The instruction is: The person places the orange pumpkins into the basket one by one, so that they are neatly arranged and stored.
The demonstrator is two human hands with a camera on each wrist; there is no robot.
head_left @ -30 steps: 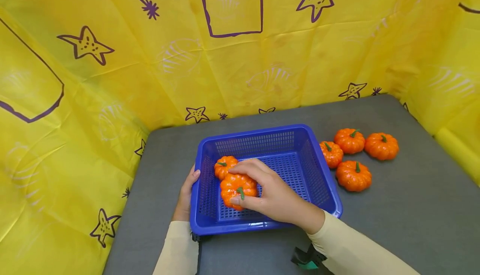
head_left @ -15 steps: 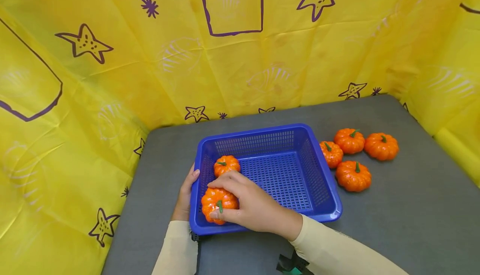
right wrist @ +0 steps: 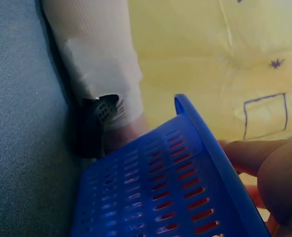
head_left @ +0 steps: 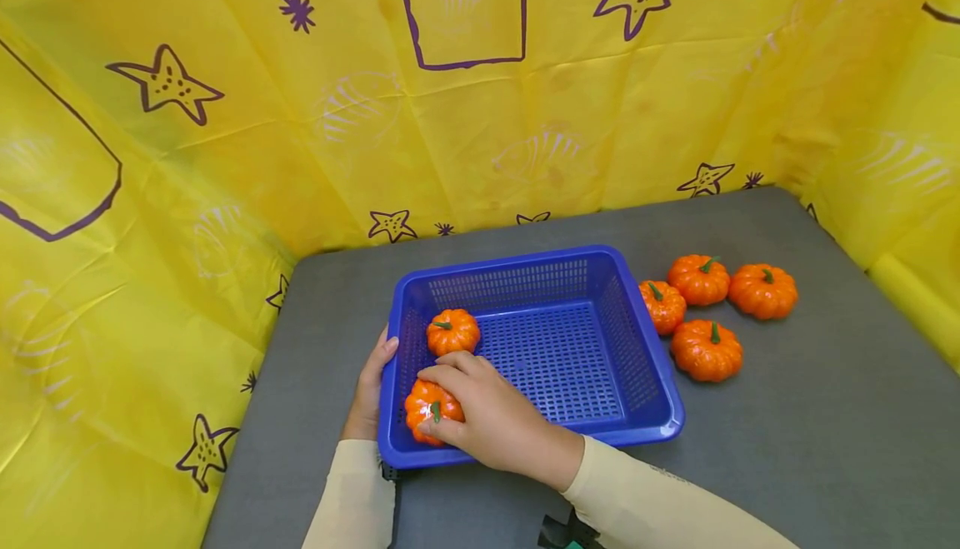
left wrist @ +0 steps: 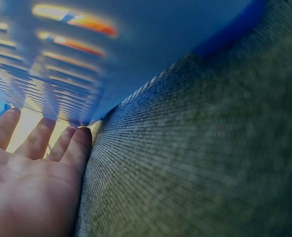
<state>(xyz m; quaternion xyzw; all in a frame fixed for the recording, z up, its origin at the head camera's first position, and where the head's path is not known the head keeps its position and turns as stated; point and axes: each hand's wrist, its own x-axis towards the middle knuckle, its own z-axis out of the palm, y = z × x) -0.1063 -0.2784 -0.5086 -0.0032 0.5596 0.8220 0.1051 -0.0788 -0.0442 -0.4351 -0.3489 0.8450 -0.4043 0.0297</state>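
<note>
In the head view, my right hand (head_left: 487, 416) grips an orange toy pumpkin (head_left: 430, 403) from its right side, in the near left corner of the blue basket (head_left: 645, 416). Just behind it in the basket lies another small pumpkin (head_left: 453, 331). My left hand (head_left: 371, 386) rests against the basket's left side, a fingertip at the rim. Its fingers look nearly straight along the outer wall in the left wrist view, where the palm (left wrist: 32, 192) shows. From the right wrist view, the basket wall (right wrist: 155, 182) hides most of the held pumpkin.
Several more orange pumpkins, among them one at the front (head_left: 707, 351) and one farthest right (head_left: 763, 291), lie right of the basket on the grey table (head_left: 825, 449). A yellow patterned cloth (head_left: 480, 141) hangs behind and at both sides.
My right hand has carried the pumpkin left and toward the near left corner of the basket, away from the other pumpkin. The left hand and basket have barely moved.
</note>
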